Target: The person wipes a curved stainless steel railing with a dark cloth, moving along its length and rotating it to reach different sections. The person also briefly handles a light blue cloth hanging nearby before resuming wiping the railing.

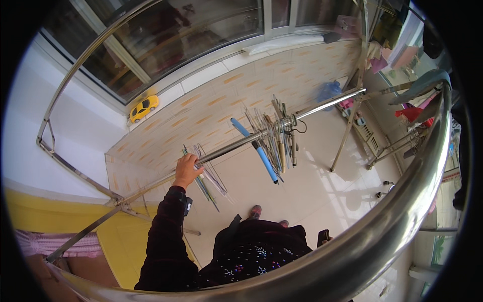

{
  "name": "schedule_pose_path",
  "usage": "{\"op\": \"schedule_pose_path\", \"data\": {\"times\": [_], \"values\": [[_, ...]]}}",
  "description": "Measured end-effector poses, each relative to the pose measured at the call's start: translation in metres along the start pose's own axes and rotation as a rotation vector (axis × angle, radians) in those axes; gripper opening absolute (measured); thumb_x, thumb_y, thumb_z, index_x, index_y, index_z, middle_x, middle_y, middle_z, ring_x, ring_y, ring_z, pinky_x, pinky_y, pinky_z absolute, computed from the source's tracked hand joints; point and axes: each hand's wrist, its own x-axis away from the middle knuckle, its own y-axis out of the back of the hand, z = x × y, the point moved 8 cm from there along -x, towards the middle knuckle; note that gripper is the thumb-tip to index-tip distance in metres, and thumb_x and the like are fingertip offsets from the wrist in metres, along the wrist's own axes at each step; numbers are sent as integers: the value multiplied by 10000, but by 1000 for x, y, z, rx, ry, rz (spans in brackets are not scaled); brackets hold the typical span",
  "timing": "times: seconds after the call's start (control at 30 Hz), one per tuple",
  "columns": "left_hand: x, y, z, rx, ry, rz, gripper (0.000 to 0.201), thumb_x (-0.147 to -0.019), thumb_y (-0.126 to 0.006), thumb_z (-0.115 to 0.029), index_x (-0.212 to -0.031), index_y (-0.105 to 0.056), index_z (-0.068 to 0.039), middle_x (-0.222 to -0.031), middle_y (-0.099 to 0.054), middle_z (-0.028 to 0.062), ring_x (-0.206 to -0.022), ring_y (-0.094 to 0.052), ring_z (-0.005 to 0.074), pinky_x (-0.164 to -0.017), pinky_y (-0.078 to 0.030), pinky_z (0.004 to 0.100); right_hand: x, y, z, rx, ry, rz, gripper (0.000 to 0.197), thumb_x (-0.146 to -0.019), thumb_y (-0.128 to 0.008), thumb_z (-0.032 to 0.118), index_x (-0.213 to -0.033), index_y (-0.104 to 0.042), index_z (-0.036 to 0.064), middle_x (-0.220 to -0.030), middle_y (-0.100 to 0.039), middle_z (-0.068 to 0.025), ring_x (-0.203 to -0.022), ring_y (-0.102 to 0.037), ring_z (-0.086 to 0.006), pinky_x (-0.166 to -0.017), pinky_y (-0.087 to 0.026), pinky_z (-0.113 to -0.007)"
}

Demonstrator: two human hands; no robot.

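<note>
My left hand (187, 171) reaches forward and is closed round the metal rail (231, 146) of a drying rack. A few thin hangers (214, 182) dangle right by its fingers; whether their hooks are under the palm I cannot tell. Farther right on the same rail hangs a thick bunch of hangers (274, 136), with a blue hanger (257, 151) at its left side. Only a sliver of my right hand (329, 239) shows low at the right, beside a small dark object (323, 237); its fingers are hidden.
A thick shiny tube (322, 274) curves close in front of me. On the window ledge sits a yellow toy car (144, 108). A blue plastic bottle (329, 90) stands by the far wall, and a rack (370, 133) with shoes is at the right. Pink curtain cloth (60, 243) hangs lower left.
</note>
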Motion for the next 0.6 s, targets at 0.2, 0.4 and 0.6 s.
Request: {"op": "schedule_pose_path", "data": {"times": [0.2,0.4,0.6], "values": [[62,26,75,-77,78,-76,453,-730,-810,-281,-1089,-586,-120,-1169,-563,72,-1154,-510,309,-967,-401,444,-27,17,9,331,-43,94,382,-739,-632,74,-1114,-644,2,-1006,-681,-100,-910,-658,-235,-817,-555,-393],[116,32,147,7,294,-116,600,-761,-813,-166,-1297,-549,-109,-1297,-525,131,-1245,-453,350,-1037,-364,500,-42,11,-6,70,189,53,369,-795,-624,143,-1131,-625,-12,-962,-682,-125,-855,-637,-232,-759,-541,-392],[156,36,216,99,435,-150,526,-794,-788,-73,-1267,-561,-29,-1246,-540,185,-1153,-523,386,-961,-451,484,-43,5,14,1,129,63,362,-891,-638,260,-1139,-619,-2,-966,-700,-175,-838,-652,-297,-730,-536,-419]]}}
